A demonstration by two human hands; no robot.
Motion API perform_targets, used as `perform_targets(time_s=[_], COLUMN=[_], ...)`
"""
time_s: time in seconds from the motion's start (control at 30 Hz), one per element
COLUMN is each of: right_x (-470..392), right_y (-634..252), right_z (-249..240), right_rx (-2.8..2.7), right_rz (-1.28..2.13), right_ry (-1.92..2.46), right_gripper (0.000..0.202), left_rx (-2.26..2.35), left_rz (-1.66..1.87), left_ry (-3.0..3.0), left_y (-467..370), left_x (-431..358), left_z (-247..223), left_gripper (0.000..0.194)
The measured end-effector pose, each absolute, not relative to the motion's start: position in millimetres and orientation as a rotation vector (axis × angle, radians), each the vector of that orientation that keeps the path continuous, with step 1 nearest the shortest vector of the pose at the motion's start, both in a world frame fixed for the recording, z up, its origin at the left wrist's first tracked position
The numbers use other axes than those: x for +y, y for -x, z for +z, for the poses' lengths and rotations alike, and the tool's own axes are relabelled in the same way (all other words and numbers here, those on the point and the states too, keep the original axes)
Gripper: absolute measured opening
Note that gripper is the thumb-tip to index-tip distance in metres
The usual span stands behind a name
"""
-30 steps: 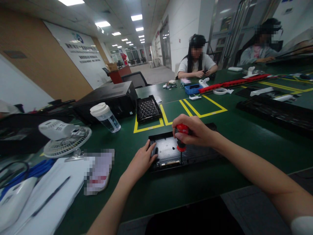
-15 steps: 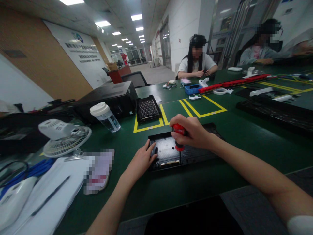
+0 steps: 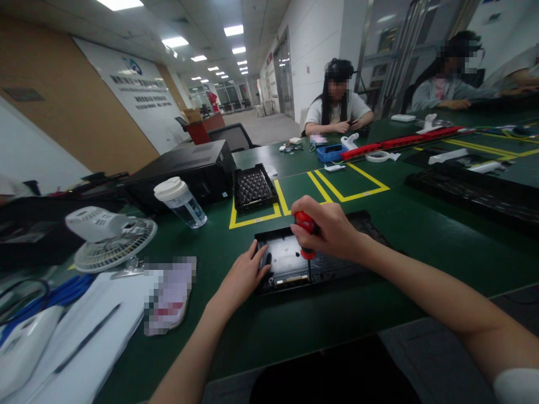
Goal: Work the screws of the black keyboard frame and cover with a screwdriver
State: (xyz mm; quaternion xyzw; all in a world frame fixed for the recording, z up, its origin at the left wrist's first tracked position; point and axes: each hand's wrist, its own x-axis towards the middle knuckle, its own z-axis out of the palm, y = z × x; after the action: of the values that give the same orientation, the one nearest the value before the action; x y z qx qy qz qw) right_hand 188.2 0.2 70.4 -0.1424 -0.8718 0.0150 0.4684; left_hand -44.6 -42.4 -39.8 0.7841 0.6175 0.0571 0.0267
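Note:
My right hand (image 3: 327, 229) is wrapped around the red and black handle of a screwdriver (image 3: 306, 224). The tool stands nearly upright, its shaft reaching down to the front edge of a black plastic panel (image 3: 286, 251). Just left of the shaft, a pale metallic strip (image 3: 291, 279) runs along that edge. At the panel's left end rests my left hand (image 3: 243, 270), fingers spread over its rim and inner face. My right hand and forearm hide part of the panel; the exact spot under the tip is too small to make out.
Behind the panel stands a black tray (image 3: 255, 188) inside yellow tape. To the left are a bottle (image 3: 181, 202), a white fan (image 3: 110, 235), a phone (image 3: 172, 294) and papers with a pen (image 3: 87, 339). A co-worker (image 3: 337, 104) sits across the table (image 3: 236, 342).
The view has shifted very slightly. Both hands keep their places, and the screwdriver remains upright at the same spot on the panel.

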Motion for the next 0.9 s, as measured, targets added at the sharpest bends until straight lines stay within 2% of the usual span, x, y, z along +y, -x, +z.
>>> perform_targets(time_s=[0.9], right_x=[-11], right_y=[-184], right_z=[67], right_rx=[-2.064], right_rz=[-0.12], right_ry=[0.627], right_gripper=[0.006], left_rx=[1.887], left_rz=[0.201], left_ry=[-2.436], left_y=[47], left_x=[-41], left_z=[-44], left_gripper=[0.051])
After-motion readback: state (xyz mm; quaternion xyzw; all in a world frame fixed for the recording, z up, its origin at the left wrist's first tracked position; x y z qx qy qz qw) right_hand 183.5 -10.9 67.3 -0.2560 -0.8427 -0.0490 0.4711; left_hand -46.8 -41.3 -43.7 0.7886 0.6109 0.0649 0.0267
